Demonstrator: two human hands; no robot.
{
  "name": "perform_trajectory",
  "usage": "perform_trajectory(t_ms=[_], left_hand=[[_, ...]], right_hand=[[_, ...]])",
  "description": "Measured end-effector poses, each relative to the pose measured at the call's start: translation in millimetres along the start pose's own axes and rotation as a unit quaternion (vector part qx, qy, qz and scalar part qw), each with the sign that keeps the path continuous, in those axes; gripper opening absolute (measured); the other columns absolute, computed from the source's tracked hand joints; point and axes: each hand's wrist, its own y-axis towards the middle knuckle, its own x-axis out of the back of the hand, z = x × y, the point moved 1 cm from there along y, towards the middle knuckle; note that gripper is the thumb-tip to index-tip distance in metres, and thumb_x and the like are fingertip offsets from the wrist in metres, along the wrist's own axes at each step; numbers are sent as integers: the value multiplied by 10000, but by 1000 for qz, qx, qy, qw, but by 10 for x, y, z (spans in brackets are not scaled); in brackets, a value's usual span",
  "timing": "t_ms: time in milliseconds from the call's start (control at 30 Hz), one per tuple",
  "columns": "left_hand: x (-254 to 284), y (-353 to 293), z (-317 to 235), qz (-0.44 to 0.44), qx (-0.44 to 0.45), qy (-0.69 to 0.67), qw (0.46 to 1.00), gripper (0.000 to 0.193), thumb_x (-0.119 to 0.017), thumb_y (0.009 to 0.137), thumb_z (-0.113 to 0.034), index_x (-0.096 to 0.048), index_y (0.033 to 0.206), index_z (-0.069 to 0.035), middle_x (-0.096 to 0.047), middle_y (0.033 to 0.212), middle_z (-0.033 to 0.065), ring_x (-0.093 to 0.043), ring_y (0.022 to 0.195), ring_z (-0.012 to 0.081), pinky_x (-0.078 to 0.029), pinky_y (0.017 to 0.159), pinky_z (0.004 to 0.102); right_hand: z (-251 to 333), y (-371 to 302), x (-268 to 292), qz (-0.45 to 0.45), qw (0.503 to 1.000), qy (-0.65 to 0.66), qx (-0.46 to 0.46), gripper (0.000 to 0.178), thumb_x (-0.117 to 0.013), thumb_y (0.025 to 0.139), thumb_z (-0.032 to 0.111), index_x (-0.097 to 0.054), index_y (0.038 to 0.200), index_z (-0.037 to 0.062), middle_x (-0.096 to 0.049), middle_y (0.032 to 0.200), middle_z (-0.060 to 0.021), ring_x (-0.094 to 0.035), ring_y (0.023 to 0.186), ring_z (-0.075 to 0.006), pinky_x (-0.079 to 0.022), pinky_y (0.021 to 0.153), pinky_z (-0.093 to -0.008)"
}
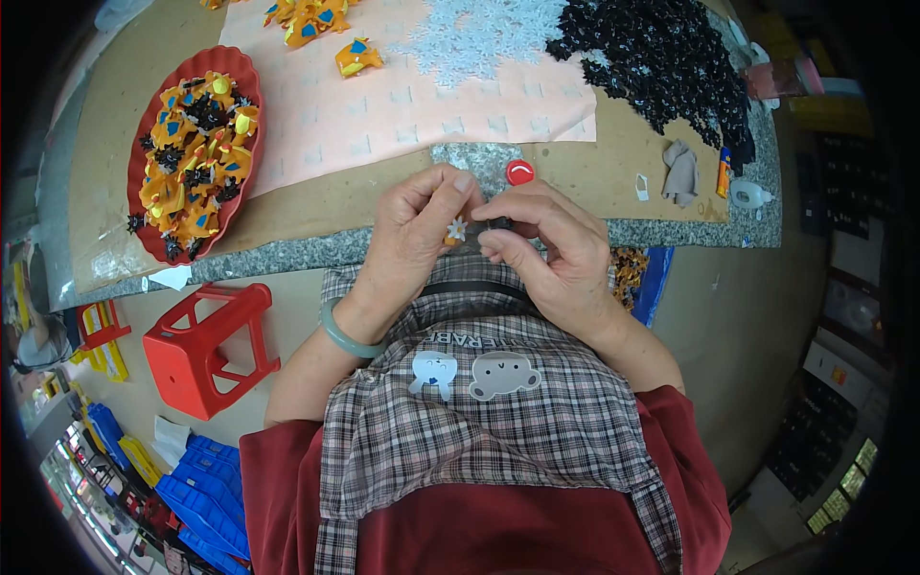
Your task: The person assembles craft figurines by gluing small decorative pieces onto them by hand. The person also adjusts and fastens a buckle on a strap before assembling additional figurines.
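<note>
Putting tiny toy bits together, by the look of it. Mid-step: joining two small pcs just above the table edge [287,251], in front of the checked apron [498,422].

Left hand [414,230]: curled in tight, thumb & fingertips pinching a small white flower-shaped piece [458,228]. A bit of orange peeks under it, maybe an orange part held behind, too hidden to be sure. Green bangle [343,333] on that wrist.

Right hand [548,251]: also closed in a pinch, thumb & pointer finger gripping a small black piece [498,223]. Other fingers bent loosely under. Black pc & white flower nearly touching, tip to tip, between both hands.

Next move, as a guess: needs a careful line-up & a gentle push so the black pc goes straight into the flower. Small parts, so easy to slip or drop into the lap. Steady grip needed, no wide opening of fingers.

Around: red oval tray [144,144] on the left w/ orange toys & black spiky bits heaped in. Pink sheet [402,105] across the table, w/ a pile of white flower pieces [479,34] & a few orange toys [356,56] on it. Big heap of black pieces [671,57] far right. Little red cap [519,172] just beyond the hands. Red stool [206,345] & blue crates [206,498] on the floor, left side.
</note>
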Motion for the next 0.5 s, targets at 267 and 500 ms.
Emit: perform_trajectory(t_ms=[267, 500], left_hand=[[-4, 2, -2, -18, -14, 63, 998, 276, -526, 988, -238, -602, 813, -39, -554, 747, -25, -436, 644, 18, -333, 528, 186], [-10, -37, -99, -61, -81, 231, 968, 271, -544, 978, -196, -604, 785, -17, -559, 698, -29, -429, 589, 10, -323, 482, 191]], right_hand=[[41, 39, -2, -2, 991, -112, 71, 216, -694, 786, -58, -650, 993, -15, -648, 916, -127, -669, 724, -194, -555, 609, -268], [115, -14, 34, 71, 957, -261, 105, 277, -723, 745, -23, -625, 1003, 1, -642, 856, -116, -663, 689, -245, -549, 582, -316]])
